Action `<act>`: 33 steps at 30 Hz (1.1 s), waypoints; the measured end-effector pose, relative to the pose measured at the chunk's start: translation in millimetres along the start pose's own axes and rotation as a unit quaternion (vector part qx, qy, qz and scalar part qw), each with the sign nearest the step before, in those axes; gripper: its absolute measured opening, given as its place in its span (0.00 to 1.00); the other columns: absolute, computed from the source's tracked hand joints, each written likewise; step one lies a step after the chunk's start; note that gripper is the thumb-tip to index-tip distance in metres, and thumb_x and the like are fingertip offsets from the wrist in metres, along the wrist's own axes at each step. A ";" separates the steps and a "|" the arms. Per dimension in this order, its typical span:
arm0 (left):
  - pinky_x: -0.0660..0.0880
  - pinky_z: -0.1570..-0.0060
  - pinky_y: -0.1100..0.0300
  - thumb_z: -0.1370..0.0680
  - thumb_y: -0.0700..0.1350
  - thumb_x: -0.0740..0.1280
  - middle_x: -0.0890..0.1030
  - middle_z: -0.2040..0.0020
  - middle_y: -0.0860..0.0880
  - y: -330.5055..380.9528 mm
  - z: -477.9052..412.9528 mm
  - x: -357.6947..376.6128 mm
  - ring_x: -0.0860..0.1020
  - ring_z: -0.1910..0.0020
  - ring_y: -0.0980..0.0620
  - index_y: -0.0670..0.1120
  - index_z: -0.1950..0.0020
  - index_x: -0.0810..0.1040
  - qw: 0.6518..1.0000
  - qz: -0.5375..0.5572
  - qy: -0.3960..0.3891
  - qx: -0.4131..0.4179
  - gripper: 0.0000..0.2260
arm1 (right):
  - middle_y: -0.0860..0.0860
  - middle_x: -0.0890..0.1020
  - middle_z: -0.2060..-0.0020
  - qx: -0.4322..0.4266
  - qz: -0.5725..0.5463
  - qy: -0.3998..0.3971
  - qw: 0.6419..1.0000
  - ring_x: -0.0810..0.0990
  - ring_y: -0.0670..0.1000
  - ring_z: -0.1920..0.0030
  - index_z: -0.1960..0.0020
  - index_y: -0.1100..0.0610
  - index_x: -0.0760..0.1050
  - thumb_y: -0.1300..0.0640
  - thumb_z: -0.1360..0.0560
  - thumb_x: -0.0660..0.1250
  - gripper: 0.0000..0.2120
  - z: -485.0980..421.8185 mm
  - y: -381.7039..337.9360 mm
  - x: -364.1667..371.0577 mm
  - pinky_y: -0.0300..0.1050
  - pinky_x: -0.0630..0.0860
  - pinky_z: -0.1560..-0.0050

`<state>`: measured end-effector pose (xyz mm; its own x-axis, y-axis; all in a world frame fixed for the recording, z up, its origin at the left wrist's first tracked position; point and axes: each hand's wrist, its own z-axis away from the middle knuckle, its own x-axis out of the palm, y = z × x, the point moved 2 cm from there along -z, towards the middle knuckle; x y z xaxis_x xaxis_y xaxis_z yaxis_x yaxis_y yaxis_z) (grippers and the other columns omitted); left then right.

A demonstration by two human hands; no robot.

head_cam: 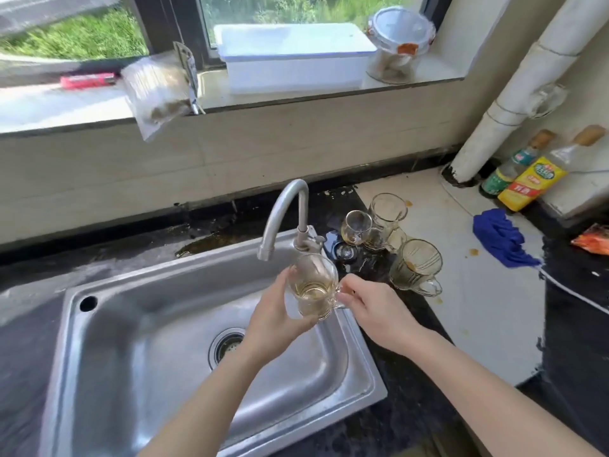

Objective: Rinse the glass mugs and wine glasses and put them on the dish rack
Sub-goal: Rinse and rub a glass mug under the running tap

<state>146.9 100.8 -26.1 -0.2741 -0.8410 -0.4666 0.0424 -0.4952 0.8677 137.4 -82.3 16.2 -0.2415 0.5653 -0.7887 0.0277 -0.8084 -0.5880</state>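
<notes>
Just under the faucet (285,209) I see my left hand (275,313) curled round the glass mug (313,286) (yellowish liquid inside), my right hand (370,308) pinching its handle (340,305).

The bare left forearm (211,390) comes up from the lower edge and the bare right forearm (461,367) comes in from the lower right, so the two converge. The left hand (275,313) is turned palm rightward, its fingers and thumb curled round the body of a glass mug (313,285). The right hand (374,306) lies palm down just beside it, fingertips pinching the mug's handle.
</notes>
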 end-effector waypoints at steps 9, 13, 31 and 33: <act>0.69 0.64 0.70 0.39 0.48 0.75 0.77 0.56 0.58 -48.0 -7.0 -27.7 0.73 0.63 0.61 0.54 0.49 0.70 0.995 0.062 0.020 -0.080 0.23 | 0.45 0.79 0.69 0.069 -0.128 -0.136 0.980 0.76 0.41 0.69 0.51 0.50 0.80 0.47 0.24 0.65 0.09 -52.9 -25.1 18.3 0.41 0.75 0.59; 0.68 0.67 0.70 0.37 0.41 0.77 0.76 0.56 0.56 -62.0 -7.3 -31.4 0.71 0.65 0.59 0.52 0.49 0.69 0.992 0.049 0.037 -0.109 0.23 | 0.53 0.80 0.56 0.116 0.077 0.044 0.989 0.79 0.57 0.53 0.41 0.57 0.72 0.50 0.23 0.61 0.15 -101.7 -19.1 15.2 0.50 0.74 0.56; 0.72 0.61 0.56 0.39 0.47 0.76 0.77 0.55 0.55 -72.4 -1.5 -30.2 0.76 0.57 0.52 0.56 0.51 0.67 0.984 0.022 0.071 -0.161 0.23 | 0.54 0.80 0.47 0.015 0.422 -0.031 0.906 0.80 0.57 0.46 0.41 0.59 0.74 0.69 0.24 0.59 0.15 -150.0 -16.4 50.5 0.48 0.74 0.54; 0.72 0.61 0.56 0.39 0.47 0.76 0.77 0.55 0.55 -71.6 0.2 -30.0 0.76 0.58 0.52 0.57 0.52 0.67 0.984 0.022 0.073 -0.161 0.23 | 0.55 0.81 0.48 0.013 0.427 -0.036 0.903 0.80 0.57 0.46 0.40 0.60 0.73 0.70 0.25 0.60 0.16 -150.1 -15.8 54.0 0.48 0.74 0.56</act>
<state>151.9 161.5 -74.3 -0.1246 -0.8740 -0.4697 0.3607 -0.4809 0.7991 269.5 -14.4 -44.1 -0.2054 -0.2779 -0.9384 0.2122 -0.9487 0.2345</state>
